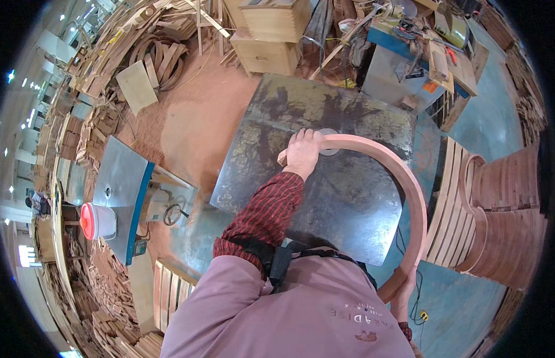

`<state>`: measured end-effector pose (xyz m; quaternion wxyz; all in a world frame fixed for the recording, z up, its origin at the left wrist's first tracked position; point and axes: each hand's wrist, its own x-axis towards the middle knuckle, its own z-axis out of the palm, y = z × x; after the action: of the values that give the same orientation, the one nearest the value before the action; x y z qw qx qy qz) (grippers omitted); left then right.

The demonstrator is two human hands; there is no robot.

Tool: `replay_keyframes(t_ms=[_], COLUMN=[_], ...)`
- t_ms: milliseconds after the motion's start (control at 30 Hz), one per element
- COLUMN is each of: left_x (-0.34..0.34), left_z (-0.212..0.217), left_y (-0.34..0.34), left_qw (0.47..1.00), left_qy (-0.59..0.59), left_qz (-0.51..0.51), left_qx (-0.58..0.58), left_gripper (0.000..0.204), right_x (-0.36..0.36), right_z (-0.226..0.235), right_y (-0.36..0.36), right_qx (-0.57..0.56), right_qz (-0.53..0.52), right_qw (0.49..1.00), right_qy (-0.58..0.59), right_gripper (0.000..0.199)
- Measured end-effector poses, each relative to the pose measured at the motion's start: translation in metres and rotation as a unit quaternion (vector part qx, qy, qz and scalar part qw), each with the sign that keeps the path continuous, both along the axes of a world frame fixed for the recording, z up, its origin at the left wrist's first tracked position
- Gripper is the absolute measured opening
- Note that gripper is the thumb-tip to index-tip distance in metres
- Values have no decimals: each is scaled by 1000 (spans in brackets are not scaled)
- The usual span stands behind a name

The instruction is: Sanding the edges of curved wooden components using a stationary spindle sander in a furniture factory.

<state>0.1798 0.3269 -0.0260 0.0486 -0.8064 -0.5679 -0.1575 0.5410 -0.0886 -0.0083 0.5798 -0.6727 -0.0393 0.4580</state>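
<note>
From the head view, a dark, worn metal machine table (325,197) fills the middle, and a curved wooden piece (402,179), a pale reddish arc, lies across its far and right sides. The left hand (304,152) rests near the table's far edge, palm down and fingers curled over the far end of the arc, pressing it just beside a small round insert (329,142) set in the table; the hand is closed over the wood rather than spread flat. From that hand the arc runs right along the far edge, then bends down past the table's right edge toward the person's body. The right hand (404,285) sits off the near right corner at the arc's other end; it touches the wood, but how far its fingers wrap cannot be told, since the piece covers them. So the long curve spans from one hand to the other, the left nearer the round insert. Beyond the right edge stand stacks of similar curved wood pieces (504,209). To the left, a white bucket with a red lid (97,221) stands beside a grey machine.
</note>
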Motion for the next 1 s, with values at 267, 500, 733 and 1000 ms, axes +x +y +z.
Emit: replay_keyframes(t_ms=[267,500,733,1000], left_x=[-31,-68,-105,-123], left_z=[8,25,17,23], left_y=[-13,-31,-42,-58], left_qw=[997,990,984,977], left_qy=[-10,22,25,14], left_qz=[53,105,153,191], left_qx=[-59,-94,-84,-94], left_gripper=[25,24,16,10], right_x=[-12,-7,10,54], right_z=[8,-2,-38,-71], right_y=[18,35,56,67], right_qx=[16,31,42,-93], right_qz=[40,120,123,243], right_qw=[999,991,990,918], right_qy=[-27,-52,-62,-301], right_gripper=[53,54,48,59])
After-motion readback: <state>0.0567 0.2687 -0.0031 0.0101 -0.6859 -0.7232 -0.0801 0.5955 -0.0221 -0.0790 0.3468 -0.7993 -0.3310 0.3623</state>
